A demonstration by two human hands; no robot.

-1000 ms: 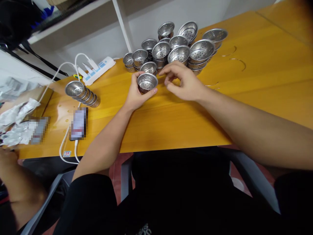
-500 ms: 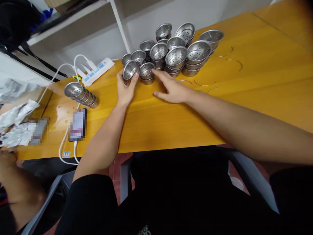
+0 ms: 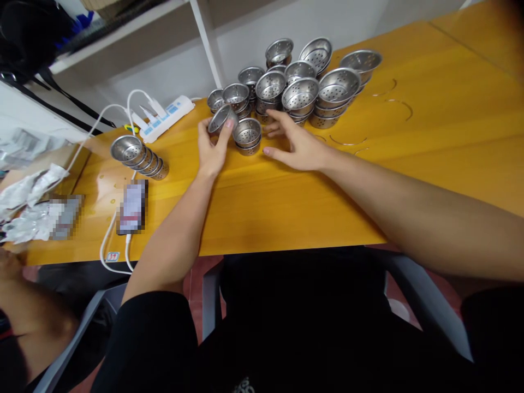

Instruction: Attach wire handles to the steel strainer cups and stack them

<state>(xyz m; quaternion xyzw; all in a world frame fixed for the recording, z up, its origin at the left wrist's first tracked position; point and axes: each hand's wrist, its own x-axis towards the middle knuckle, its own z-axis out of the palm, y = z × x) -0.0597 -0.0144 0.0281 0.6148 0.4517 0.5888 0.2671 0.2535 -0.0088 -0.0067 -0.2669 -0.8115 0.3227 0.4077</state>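
Observation:
My left hand [image 3: 213, 146] grips a tilted metal strainer cup [image 3: 221, 118] between thumb and fingers, just above the table. Right beside it a short stack of perforated strainer cups [image 3: 247, 136] stands upright at the front of the group. My right hand [image 3: 292, 143] is to the right of that stack, fingers apart and holding nothing, a small gap from the cups. Its fingertips reach in front of the taller stacked cups [image 3: 300, 97] behind. More stacked cups [image 3: 339, 90] stand at the right of the group.
A leaning stack of cups [image 3: 141, 157] stands at the left near a phone [image 3: 133, 207] on a cable. Behind are a power strip [image 3: 167, 118] and a shelf [image 3: 118, 37]. Thin curved wires [image 3: 347, 143] lie on the right. Another person's arm [image 3: 35, 316] shows at lower left.
The short front stack has come toward me, away from the other cups. My right hand has shifted slightly right and off it. The cup in my left hand has tilted further.

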